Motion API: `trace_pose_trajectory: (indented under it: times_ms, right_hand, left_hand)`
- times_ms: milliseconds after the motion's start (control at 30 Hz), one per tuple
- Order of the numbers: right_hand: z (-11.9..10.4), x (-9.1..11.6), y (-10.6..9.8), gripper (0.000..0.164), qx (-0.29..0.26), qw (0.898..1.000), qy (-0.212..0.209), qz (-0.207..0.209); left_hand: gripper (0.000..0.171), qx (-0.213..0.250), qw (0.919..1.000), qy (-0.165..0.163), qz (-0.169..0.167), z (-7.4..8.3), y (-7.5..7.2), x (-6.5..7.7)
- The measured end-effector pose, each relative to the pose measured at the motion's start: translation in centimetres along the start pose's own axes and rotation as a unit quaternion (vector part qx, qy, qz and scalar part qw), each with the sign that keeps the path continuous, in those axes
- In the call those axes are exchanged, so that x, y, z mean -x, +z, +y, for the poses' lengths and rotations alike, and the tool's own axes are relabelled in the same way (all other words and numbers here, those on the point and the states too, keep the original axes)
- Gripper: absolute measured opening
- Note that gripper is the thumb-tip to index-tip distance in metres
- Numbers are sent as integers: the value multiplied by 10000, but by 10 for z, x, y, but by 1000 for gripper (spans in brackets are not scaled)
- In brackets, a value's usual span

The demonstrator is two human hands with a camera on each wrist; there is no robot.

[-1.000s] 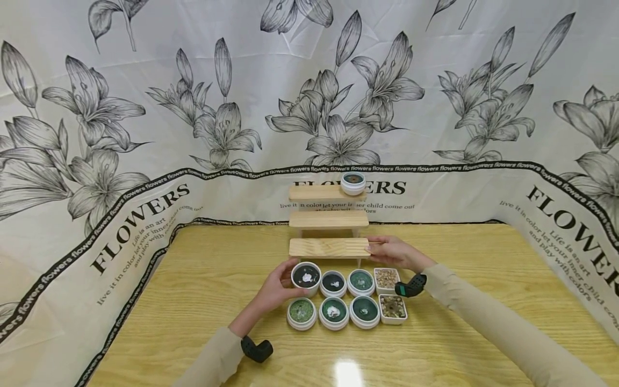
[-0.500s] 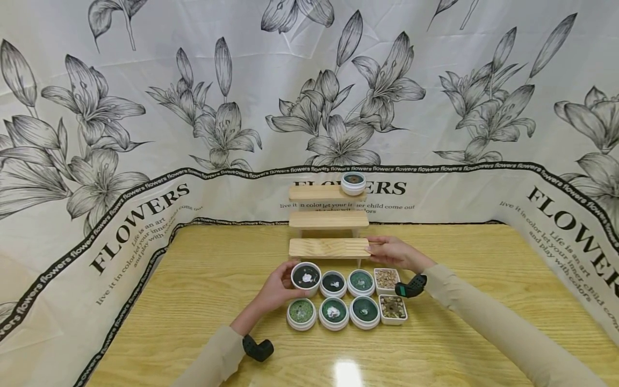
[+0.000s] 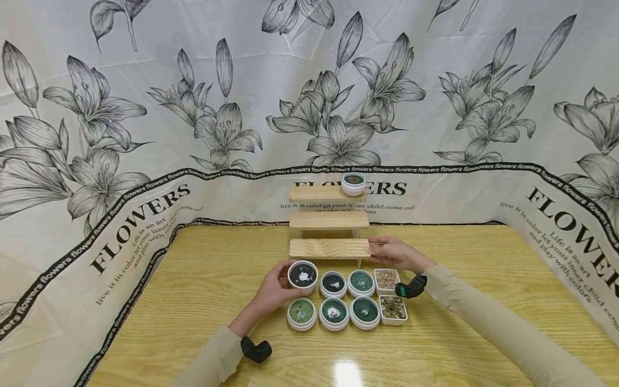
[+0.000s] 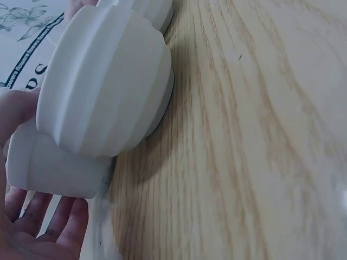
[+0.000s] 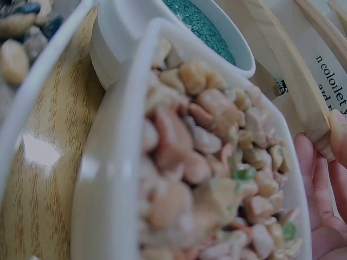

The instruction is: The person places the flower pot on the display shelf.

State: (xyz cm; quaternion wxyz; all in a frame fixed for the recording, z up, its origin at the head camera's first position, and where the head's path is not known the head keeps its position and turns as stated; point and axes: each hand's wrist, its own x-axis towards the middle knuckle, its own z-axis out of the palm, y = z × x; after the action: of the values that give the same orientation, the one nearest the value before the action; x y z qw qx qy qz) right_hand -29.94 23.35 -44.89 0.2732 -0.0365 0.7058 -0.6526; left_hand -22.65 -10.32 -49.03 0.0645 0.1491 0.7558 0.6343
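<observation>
My left hand [image 3: 272, 289] holds a round white pot [image 3: 303, 276] filled with dark material and a white patch, thumb on the near side and fingers at the back left. In the left wrist view that pot's smooth wall [image 4: 59, 168] shows behind a ribbed white pot [image 4: 105, 81], fingers under it. My right hand [image 3: 394, 252] grips the right end of the lowest board [image 3: 330, 248] of a three-tier wooden stand. The right wrist view shows its thumb on the board's edge [image 5: 320, 130] and fingers curled beneath. A white pot [image 3: 353, 184] stands at the top tier's right end.
Round pots of green and dark material [image 3: 333, 314] stand in two rows before the stand. To their right are two square white dishes of pebbles [image 3: 387, 279], close under my right wrist. A flower-printed cloth [image 3: 232, 199] hangs behind the wooden table [image 3: 208, 269].
The dark-filled pot in my left hand has shifted slightly left and away from the neighbouring pot. My right hand stays on the end of the lowest board.
</observation>
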Motion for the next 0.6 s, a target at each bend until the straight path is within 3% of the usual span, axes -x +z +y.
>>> trace_pose_trajectory:
  times_ms: [600]
  right_hand:
    - [0,-1,2,64,-143,9999,-27,-27]
  left_hand:
    - [69,-317,9994,28,97,20,-4,-4]
